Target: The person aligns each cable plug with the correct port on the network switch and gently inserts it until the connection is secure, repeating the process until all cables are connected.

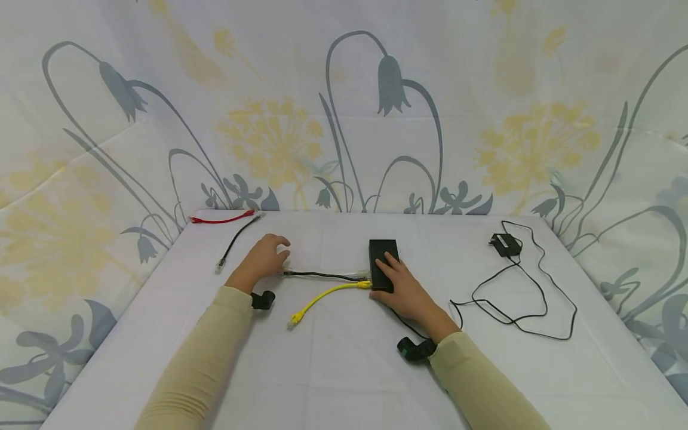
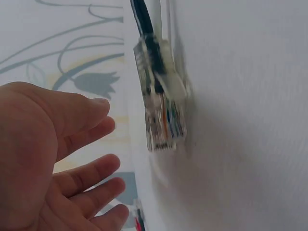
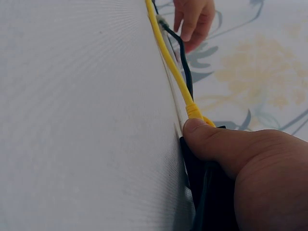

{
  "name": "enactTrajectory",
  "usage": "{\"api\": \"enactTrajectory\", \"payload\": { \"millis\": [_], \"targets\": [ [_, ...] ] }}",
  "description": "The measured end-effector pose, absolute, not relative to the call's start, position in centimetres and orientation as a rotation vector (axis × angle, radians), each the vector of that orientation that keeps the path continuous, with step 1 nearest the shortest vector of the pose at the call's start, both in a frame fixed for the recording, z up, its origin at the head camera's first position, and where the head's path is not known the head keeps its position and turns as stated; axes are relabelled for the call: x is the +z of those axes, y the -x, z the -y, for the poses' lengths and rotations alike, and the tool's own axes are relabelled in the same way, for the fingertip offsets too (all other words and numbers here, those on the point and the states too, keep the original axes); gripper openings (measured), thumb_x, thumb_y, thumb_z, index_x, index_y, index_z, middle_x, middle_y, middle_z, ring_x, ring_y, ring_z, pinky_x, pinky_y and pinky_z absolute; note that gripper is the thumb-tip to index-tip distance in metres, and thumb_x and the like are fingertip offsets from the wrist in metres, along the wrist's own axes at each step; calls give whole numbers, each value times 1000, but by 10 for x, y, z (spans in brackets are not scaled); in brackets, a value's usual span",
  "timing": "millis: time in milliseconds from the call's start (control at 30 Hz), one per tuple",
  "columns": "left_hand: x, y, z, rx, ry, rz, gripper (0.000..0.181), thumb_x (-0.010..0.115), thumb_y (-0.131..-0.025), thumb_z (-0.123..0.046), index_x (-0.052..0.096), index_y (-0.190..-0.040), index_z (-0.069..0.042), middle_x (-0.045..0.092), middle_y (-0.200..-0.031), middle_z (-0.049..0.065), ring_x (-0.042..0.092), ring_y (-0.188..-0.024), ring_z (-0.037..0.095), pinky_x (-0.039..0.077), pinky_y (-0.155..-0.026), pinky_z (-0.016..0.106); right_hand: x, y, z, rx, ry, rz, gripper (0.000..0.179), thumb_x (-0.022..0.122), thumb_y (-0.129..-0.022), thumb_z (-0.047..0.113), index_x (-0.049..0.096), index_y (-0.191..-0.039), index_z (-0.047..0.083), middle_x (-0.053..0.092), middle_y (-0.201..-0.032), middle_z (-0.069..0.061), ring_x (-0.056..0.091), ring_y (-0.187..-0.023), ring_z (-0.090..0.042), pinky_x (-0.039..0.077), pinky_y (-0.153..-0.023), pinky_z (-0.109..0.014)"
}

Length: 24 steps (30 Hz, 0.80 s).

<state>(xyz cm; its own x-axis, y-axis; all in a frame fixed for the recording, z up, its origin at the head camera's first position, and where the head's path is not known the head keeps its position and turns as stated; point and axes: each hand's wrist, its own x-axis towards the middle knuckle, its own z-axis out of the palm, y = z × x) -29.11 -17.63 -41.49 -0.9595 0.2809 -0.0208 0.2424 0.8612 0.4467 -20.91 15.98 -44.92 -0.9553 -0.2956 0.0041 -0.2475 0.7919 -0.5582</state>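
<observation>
My right hand (image 1: pixel 407 291) holds a black network switch (image 1: pixel 383 248), its fingers spread over the top. In the right wrist view the thumb (image 3: pixel 204 139) presses the side by the yellow plug. A yellow network cable (image 1: pixel 322 294) and a black network cable (image 1: pixel 322 275) run leftward from the switch's left side. Beside the black one lies a pale cable. My left hand (image 1: pixel 263 260) hovers near the black cable's free end with loosely bent fingers, apart from the clear plug (image 2: pixel 163 115) in the left wrist view.
A red cable (image 1: pixel 223 221) and another short black cable (image 1: pixel 236 242) lie at the back left. On the right sits a power adapter (image 1: pixel 505 245) with its long looped cord (image 1: pixel 545 298) leading toward the switch. A flowered cloth (image 1: pixel 355 119) hangs behind the white table (image 1: pixel 333 382).
</observation>
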Motion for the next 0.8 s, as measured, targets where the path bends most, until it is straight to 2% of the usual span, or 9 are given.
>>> {"api": "enactTrajectory", "payload": {
  "millis": [233,467,800],
  "targets": [
    [-415,295,189,663,-331,-2959,41,49,-99,-19,52,-133,4,38,-143,31,36,-135,45,30,-113,55,-448,208,-159,-886,425,-2887,78,67,-89,42,30,-153,17,11,-164,-7,11,-148,-41,24,-112,-64],
    [-411,298,201,572,-287,-2974,45,47,-99,-18,46,-137,8,36,-143,34,33,-137,46,28,-114,54,-448,208,-159,-884,424,-2895,79,68,-89,42,30,-153,16,12,-164,-8,12,-148,-41,25,-112,-64],
    [-413,305,220,396,-166,-2975,54,45,-98,-21,38,-142,9,27,-148,37,17,-141,51,19,-117,56,-447,207,-159,-892,422,-2893,79,68,-89,42,30,-153,17,12,-164,-7,12,-148,-41,24,-112,-64]
  ]
}}
